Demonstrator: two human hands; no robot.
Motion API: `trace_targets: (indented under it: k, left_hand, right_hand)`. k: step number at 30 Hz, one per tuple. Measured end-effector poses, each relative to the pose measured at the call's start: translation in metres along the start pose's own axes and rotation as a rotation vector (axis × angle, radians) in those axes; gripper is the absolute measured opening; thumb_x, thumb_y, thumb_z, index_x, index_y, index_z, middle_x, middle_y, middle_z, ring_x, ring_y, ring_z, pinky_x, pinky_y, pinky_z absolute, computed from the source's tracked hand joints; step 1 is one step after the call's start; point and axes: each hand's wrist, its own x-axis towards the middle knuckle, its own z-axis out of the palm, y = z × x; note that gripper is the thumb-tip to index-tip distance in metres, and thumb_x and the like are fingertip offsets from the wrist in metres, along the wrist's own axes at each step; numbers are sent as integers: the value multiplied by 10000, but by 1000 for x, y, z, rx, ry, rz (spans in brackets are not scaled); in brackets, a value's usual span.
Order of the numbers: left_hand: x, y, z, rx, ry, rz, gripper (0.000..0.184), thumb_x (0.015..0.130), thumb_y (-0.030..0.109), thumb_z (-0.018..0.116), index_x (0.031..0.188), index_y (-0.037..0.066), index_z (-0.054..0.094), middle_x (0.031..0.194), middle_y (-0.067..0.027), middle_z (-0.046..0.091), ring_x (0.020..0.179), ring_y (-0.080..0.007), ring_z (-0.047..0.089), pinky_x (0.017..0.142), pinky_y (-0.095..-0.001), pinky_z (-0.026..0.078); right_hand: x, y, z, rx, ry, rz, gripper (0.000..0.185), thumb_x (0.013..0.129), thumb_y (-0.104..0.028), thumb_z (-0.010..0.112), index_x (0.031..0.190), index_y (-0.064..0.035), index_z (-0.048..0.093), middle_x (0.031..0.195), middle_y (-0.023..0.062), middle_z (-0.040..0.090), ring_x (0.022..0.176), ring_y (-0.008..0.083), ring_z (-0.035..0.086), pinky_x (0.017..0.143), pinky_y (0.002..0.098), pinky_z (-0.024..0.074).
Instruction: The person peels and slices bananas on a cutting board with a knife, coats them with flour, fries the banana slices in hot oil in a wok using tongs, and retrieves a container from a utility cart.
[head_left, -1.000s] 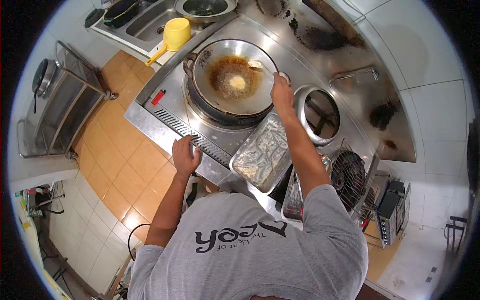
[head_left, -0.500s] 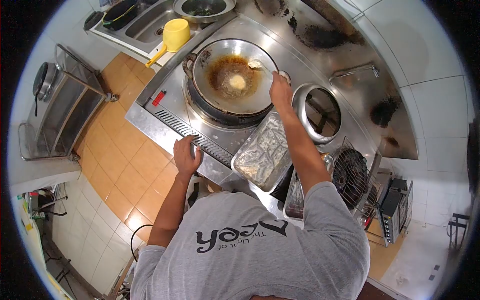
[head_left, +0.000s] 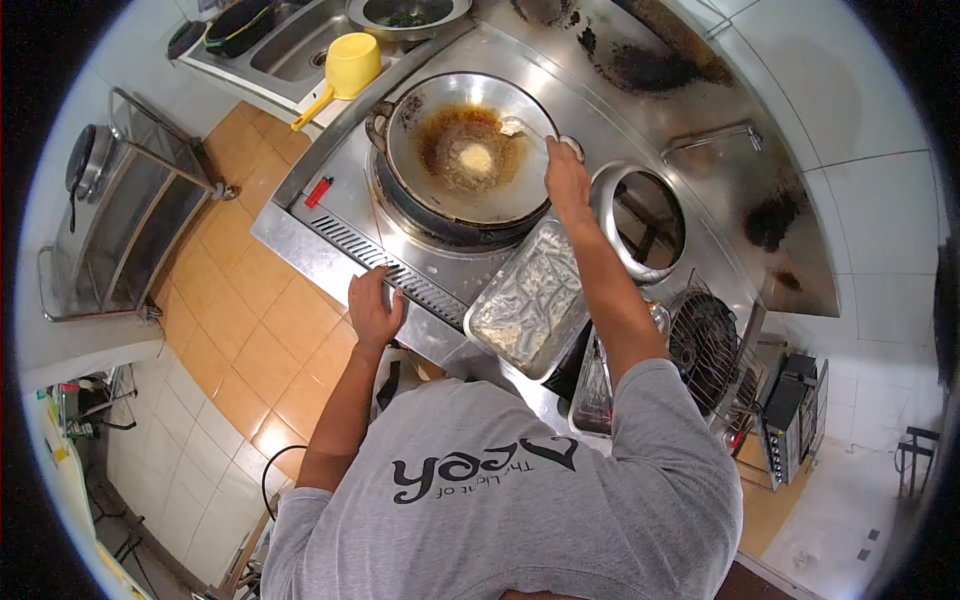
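Note:
My right hand (head_left: 568, 180) is closed on the handle of a spoon (head_left: 533, 131), whose tip carries a pale lump over the right side of the wok (head_left: 415, 185). Brownish liquid fills the wok's bottom, and a round pale-yellow piece (head_left: 476, 158) lies in it with bubbles around it. Below my right forearm is a metal tray (head_left: 530, 300) of pale, coated pieces; their kind is hard to tell. My left hand (head_left: 374, 308) rests, fingers apart, on the stove's front edge beside the slotted grate (head_left: 400, 285), holding nothing.
A red lighter (head_left: 318, 192) lies left of the wok. The yellow dipper (head_left: 352, 66) stands by the sink (head_left: 300, 55). Right of the tray are a metal ring (head_left: 603, 205), a second tray (head_left: 592, 395) and a wire rack (head_left: 715, 345). A faucet (head_left: 715, 140) projects from the back wall.
My right hand and the spoon have shifted slightly right. The left hand stays on the stove edge, and the pale piece remains in the wok.

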Motion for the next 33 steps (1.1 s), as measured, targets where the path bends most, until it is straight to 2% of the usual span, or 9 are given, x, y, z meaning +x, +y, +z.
trace_targets:
  k: [4, 13, 18, 23, 27, 30, 33]
  left_hand:
    - [-1, -2, 2, 3, -4, 1, 432, 780, 220, 615, 1172, 58, 535, 1132, -129, 586, 1080, -308, 521, 1026, -495, 304]
    - [-1, 0, 1, 5, 31, 19, 407, 791, 211, 609, 1162, 58, 542, 1122, -133, 589, 1070, -313, 530, 1022, -494, 311]
    - [-3, -2, 4, 2, 57, 55, 401, 796, 210, 608, 1160, 55, 542, 1116, -134, 589, 1068, -314, 531, 1012, -497, 316]
    - [-6, -9, 6, -15, 34, 72, 404, 795, 213, 605, 1146, 23, 541, 1103, -156, 587, 1062, -329, 531, 996, -490, 324]
    - [-6, -10, 9, -21, 38, 75, 387, 817, 225, 590, 1144, 25, 541, 1113, -150, 588, 1071, -336, 533, 982, -506, 332]
    - [-8, -10, 10, -18, 33, 74, 407, 826, 245, 592, 1159, 18, 534, 1114, -158, 586, 1062, -351, 532, 978, -520, 339]
    - [-7, -8, 9, -28, 71, 97, 432, 830, 245, 600, 1175, -3, 524, 1106, -187, 581, 1037, -371, 529, 965, -501, 354]
  right_hand:
    - [0, 7, 8, 1, 25, -54, 364, 870, -62, 451, 1223, -108, 525, 1019, 137, 602, 780, 337, 657, 660, 444, 548]
    - [-17, 3, -7, -35, -159, -54, 353, 879, -78, 440, 1221, -116, 522, 1021, 130, 593, 776, 330, 659, 653, 435, 550]
    - [-30, 11, -37, -50, -27, -108, 341, 885, -85, 440, 1213, -115, 526, 1021, 124, 593, 796, 325, 659, 653, 426, 550]
    - [-22, 11, -101, -38, 94, -61, 329, 886, -96, 444, 1202, -119, 533, 1027, 131, 591, 814, 332, 654, 685, 435, 542]
    - [-25, 2, -151, 2, 203, 62, 337, 874, -72, 462, 1197, -111, 548, 1051, 135, 598, 820, 360, 640, 718, 455, 523]
    - [-56, -1, -170, 201, 278, 169, 305, 895, -77, 460, 1174, -75, 584, 1108, 171, 618, 954, 394, 595, 800, 467, 493]
    - [-119, 6, -160, 347, 161, 279, 287, 910, -87, 447, 1149, -49, 601, 1107, 199, 624, 992, 409, 583, 832, 452, 482]
